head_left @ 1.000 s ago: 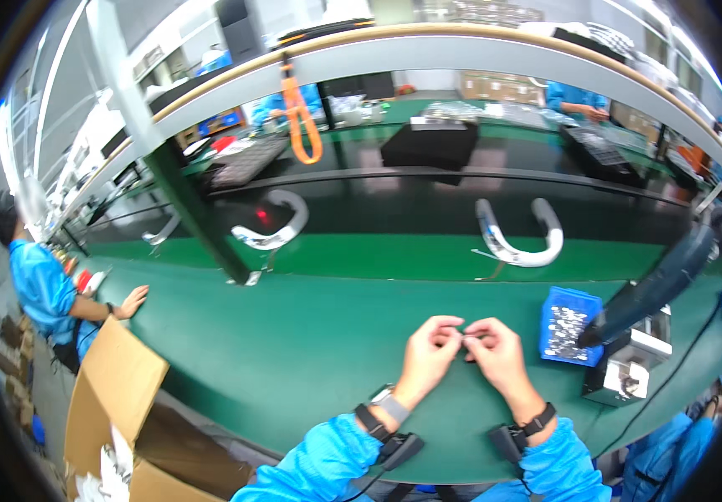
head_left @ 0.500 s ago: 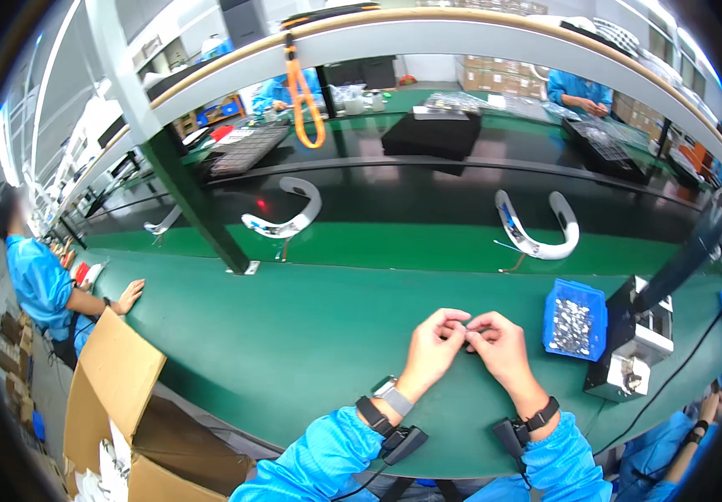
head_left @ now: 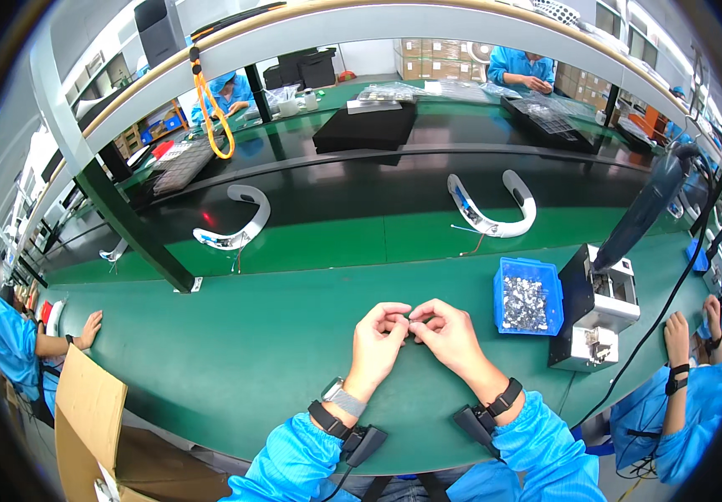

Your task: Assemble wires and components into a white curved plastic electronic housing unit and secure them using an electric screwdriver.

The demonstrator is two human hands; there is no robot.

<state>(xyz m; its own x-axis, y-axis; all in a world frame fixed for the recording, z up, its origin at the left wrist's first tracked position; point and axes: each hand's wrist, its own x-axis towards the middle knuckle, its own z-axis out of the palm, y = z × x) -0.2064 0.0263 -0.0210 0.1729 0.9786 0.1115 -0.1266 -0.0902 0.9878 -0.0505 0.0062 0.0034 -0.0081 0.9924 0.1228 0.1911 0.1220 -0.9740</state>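
Tiny part (head_left: 409, 318) between pinched fingers (head_left: 422, 327)

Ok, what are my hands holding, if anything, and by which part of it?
Can't tell: the left hand and right hand nearly meet in pinching poses, but anything between them is too small or hidden to identify.

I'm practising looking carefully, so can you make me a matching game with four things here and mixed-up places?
Things:
1. bare left hand and bare right hand
2. blue rectangular plastic bin
3. orange looped cord
4. open brown cardboard box

Places:
A. hanging from the long pale-edged shelf
B. at the picture's lower left
C. close together above the green table
D. just left of the black-and-silver machine

Right pairs: 1-C, 2-D, 3-A, 4-B
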